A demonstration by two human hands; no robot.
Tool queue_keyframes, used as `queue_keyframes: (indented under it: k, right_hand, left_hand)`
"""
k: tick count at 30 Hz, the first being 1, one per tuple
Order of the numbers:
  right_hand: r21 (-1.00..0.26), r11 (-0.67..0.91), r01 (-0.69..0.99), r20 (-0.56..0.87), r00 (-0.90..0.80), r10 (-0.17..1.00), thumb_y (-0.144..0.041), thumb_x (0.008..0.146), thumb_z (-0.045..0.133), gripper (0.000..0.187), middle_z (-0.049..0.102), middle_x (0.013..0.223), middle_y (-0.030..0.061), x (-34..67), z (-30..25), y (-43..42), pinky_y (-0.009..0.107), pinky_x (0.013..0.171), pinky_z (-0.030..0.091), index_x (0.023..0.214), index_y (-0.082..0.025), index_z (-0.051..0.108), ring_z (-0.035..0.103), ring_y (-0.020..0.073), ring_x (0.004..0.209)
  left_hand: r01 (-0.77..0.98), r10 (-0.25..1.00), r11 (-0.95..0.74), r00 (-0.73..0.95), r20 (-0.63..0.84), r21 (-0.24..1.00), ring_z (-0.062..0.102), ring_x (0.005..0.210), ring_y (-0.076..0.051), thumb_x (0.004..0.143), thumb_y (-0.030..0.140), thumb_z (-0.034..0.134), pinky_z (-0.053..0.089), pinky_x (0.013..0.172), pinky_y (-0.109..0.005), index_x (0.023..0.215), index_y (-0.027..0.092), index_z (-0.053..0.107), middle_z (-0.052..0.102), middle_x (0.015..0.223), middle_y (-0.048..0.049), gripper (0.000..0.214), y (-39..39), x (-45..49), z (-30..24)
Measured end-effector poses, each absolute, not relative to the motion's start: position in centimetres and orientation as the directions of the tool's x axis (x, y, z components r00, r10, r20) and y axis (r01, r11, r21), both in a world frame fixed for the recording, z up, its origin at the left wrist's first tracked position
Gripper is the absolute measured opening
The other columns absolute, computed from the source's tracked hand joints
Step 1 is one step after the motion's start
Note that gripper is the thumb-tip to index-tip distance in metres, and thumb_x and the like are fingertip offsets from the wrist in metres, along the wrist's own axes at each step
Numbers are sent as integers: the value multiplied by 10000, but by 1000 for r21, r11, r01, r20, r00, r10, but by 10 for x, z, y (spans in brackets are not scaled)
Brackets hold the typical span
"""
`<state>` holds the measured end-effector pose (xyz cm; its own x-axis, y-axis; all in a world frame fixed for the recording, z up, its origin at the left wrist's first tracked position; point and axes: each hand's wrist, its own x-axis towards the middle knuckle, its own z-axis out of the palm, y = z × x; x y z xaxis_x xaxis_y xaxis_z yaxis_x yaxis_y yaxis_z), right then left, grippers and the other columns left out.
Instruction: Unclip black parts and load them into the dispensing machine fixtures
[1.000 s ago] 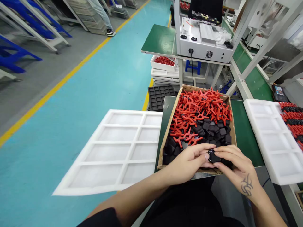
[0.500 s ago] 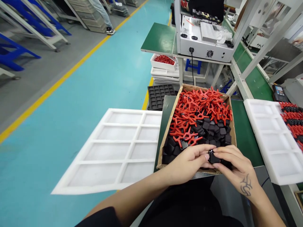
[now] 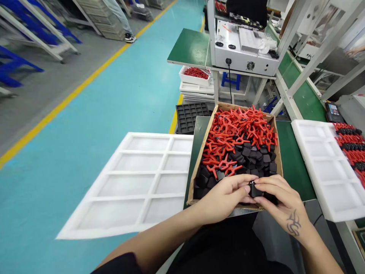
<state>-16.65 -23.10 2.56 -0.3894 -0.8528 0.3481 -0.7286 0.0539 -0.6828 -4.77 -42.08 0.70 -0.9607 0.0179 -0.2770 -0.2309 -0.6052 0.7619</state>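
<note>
Between the fingertips of my left hand (image 3: 228, 196) and my right hand (image 3: 281, 198) is a small black plastic piece (image 3: 254, 189) with a glossy edge. Both hands pinch it over the near edge of a cardboard box (image 3: 202, 152). Red spring-clamp-shaped plastic parts (image 3: 236, 127) are heaped in the far half of the box. Nearer to me lie many small black square pieces (image 3: 253, 156), partly hidden under my hands. The fingers cover much of the held piece, so its full shape cannot be seen.
A white foam tray (image 3: 148, 197) with compartments extends left of the box. Another white tray (image 3: 327, 167) at the right carries rows of red and black parts (image 3: 353, 146). Ahead stand a white machine (image 3: 245, 57) and a box of red parts (image 3: 195, 74). A person's leg (image 3: 121, 17) shows far left.
The view has shifted slightly, so the surroundings sit a little differently. Both hands keep nearly the same pinch on the black piece above the box.
</note>
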Motion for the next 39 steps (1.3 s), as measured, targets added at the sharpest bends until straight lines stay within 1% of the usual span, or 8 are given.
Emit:
queue_keyframes:
  k: [9,12,15,19,29,34,37,39]
  right_hand:
    - [-672,23,-741,361,-354,-863,-133,1004,740,332,788,1235,78,-159,31,-236,385,950,598,1302,-275,711,703,240,1100]
    - [-718,9,-696,337,-359,-870,-264,993,784,340,766,1253,87,-165,38,-236,374,938,603,1324,-279,706,712,246,1089]
    - [-740,139,-658,316,-522,-792,-369,1058,679,202,761,1154,87,-188,42,-244,355,890,596,1208,-250,744,732,240,1021]
    - [-553,430,-713,349,-667,-658,-370,1103,554,256,740,915,64,-232,33,-274,316,732,562,1013,-195,719,705,212,799]
    - [-297,500,-813,298,-577,-761,-143,1012,554,165,672,999,144,-259,18,-346,345,852,501,890,-194,654,633,284,985]
    - [-381,490,-784,295,-605,-740,-202,1044,527,185,662,975,128,-254,27,-341,374,859,494,903,-182,645,637,272,921]
    - [-500,457,-736,258,-631,-732,-304,1071,538,196,688,941,83,-249,34,-316,338,797,524,967,-186,654,657,225,845]
    - [-637,422,-645,152,-642,-752,-402,1085,548,266,707,859,50,-242,37,-294,295,682,536,985,-187,667,661,191,740]
  left_hand:
    - [-248,-28,-567,-947,-319,785,800,928,-196,769,454,971,631,863,-272,1202,152,764,836,1082,-95,566,-420,-47,17]
    - [-248,-27,-568,-947,-319,785,813,916,-210,773,449,965,638,859,-287,1195,148,761,842,1066,-107,557,-421,-46,17]
    - [-249,-30,-585,-945,-327,772,825,957,-261,763,437,971,654,893,-355,1191,139,746,846,1046,-127,569,-421,-45,17]
    - [-234,-49,-585,-945,-322,777,824,1014,-303,775,419,964,658,918,-405,1191,136,733,847,1063,-149,553,-421,-45,19]
    - [-176,-98,-554,-957,-274,814,824,1005,-298,773,441,963,660,920,-415,1180,140,727,844,1078,-151,559,-420,-44,20]
    - [-154,-119,-572,-956,-267,806,817,1048,-325,744,485,981,664,934,-440,1195,143,723,842,1084,-152,622,-420,-43,18]
    - [-113,-125,-609,-964,-235,785,812,1071,-324,740,514,983,661,972,-457,1152,149,742,844,1073,-140,601,-421,-42,17]
    - [-84,-128,-629,-969,-210,773,815,1064,-321,758,498,979,657,995,-469,1128,149,759,845,1071,-136,554,-421,-41,18]
